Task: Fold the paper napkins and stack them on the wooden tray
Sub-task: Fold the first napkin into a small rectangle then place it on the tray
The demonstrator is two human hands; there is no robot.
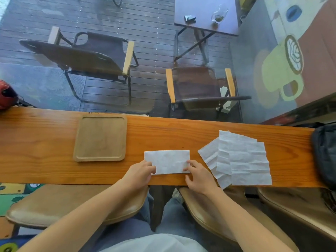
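A white paper napkin (pixel 168 160), folded into a rectangle, lies flat on the wooden counter (pixel 45 142) in front of me. My left hand (pixel 140 171) pinches its near left corner and my right hand (pixel 197 174) presses its near right corner. To the right lies a loose pile of unfolded, creased napkins (pixel 241 159), overlapping and hanging slightly over the near edge. The wooden tray (pixel 101 138) sits to the left of the folded napkin with nothing on it.
A dark bag (pixel 325 153) rests at the counter's right end and a red helmet (pixel 7 94) at its far left. Stools stand below the near edge. Beyond a glass pane are chairs and a small table.
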